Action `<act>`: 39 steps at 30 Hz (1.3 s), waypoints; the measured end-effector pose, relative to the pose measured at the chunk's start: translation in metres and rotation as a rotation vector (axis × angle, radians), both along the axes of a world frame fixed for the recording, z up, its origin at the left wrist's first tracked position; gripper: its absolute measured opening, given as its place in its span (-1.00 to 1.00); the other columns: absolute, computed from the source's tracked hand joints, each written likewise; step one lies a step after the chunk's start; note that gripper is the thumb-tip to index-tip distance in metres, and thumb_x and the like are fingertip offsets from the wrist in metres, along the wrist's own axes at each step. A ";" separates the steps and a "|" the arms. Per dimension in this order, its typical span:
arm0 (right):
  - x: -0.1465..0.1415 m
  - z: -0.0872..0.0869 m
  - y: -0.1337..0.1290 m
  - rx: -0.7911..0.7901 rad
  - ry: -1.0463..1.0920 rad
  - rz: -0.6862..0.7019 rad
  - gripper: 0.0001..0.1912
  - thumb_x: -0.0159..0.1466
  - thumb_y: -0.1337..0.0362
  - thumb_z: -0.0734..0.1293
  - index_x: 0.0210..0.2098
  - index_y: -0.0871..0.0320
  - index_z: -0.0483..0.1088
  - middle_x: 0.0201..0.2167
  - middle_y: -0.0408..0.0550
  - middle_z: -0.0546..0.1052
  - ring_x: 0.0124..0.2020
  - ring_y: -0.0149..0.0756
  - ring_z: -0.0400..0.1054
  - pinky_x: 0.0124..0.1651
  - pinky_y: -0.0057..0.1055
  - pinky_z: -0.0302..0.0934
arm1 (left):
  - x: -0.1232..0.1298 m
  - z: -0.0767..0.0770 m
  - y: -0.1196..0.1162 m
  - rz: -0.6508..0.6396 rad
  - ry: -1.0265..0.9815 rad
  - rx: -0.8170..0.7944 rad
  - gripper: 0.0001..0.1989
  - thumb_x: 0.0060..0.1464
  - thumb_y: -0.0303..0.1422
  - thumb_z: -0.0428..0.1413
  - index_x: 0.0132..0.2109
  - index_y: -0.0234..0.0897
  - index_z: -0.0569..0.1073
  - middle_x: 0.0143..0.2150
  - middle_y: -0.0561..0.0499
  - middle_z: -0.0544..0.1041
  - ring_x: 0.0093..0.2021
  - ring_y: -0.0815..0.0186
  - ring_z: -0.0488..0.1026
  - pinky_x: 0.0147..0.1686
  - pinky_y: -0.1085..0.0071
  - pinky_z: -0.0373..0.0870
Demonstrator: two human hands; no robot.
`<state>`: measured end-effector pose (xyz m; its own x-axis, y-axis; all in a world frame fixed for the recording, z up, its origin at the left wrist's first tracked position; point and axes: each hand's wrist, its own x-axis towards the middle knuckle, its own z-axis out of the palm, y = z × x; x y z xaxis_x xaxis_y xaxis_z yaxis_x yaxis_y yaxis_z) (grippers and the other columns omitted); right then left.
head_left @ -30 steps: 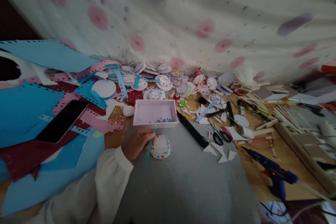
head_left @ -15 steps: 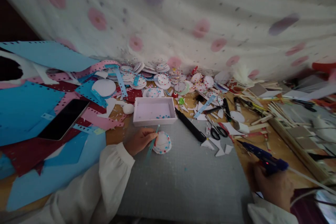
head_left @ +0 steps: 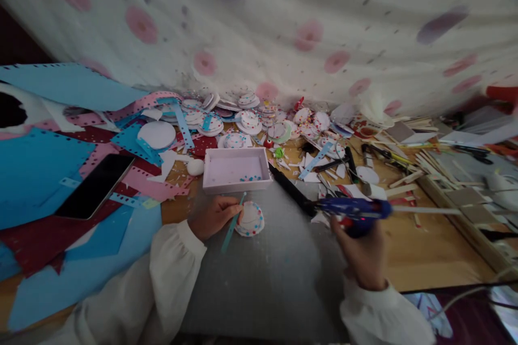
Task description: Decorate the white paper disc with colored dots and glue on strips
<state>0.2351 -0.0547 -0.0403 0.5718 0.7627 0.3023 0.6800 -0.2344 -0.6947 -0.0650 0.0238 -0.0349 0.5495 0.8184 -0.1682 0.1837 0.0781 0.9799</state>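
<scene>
My left hand [head_left: 216, 216] is closed in a pinch over the grey mat, with a thin teal strip [head_left: 229, 233] between its fingers. Right beside those fingertips lies a small round white disc [head_left: 251, 220] edged with red and blue dots; whether they also grip its rim I cannot tell. My right hand [head_left: 362, 252], slightly blurred, is wrapped around a blue glue gun [head_left: 354, 210]. The gun's nozzle points left toward the disc, and a white glue stick [head_left: 427, 210] juts from its back. Just beyond the disc stands a white box [head_left: 237, 188] with tiny blue pieces inside.
A black pen-like tool [head_left: 289, 186] lies across the grey mat [head_left: 259, 291]. Decorated discs [head_left: 247, 120] are piled at the back. To the left are a phone [head_left: 95, 186] and coloured sheets [head_left: 44, 172]; on the right, wooden sticks [head_left: 435, 170] and a wooden frame [head_left: 465, 226].
My right hand has brought the glue gun leftward from the wood at the right onto the mat's side, its nozzle now over the black tool's end. My left hand stays put.
</scene>
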 end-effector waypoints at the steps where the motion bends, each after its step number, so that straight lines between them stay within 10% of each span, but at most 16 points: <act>1: -0.020 -0.002 0.010 0.047 -0.004 0.051 -0.63 0.01 0.04 0.40 -0.31 0.13 0.30 -0.57 -0.16 0.40 -0.57 -0.28 0.29 -0.48 -0.35 0.16 | 0.000 0.000 0.000 -0.002 0.009 -0.003 -0.67 0.04 -0.23 -0.03 -0.58 -0.31 0.32 -0.67 0.15 0.22 -0.61 0.45 0.12 -0.56 0.50 0.09; 7: -0.078 -0.028 0.042 0.168 -0.086 0.174 -0.79 0.02 0.19 0.35 -0.37 0.11 0.31 -0.68 -0.30 0.34 -0.68 -0.43 0.22 -0.55 -0.48 0.13 | -0.002 0.000 0.001 -0.020 0.067 -0.020 -0.66 0.06 -0.22 -0.05 -0.57 -0.32 0.33 -0.69 0.17 0.14 -0.63 0.46 0.06 -0.60 0.50 -0.02; 39: -0.073 -0.040 0.042 0.057 -0.131 0.219 -0.82 0.06 0.17 0.30 -0.40 0.10 0.27 -0.68 -0.28 0.35 -0.66 -0.38 0.25 -0.57 -0.45 0.10 | -0.003 -0.011 0.003 -0.139 0.098 -0.011 -0.66 0.10 -0.21 -0.07 -0.53 -0.32 0.34 -0.67 0.15 0.16 -0.62 0.46 0.07 -0.60 0.50 0.00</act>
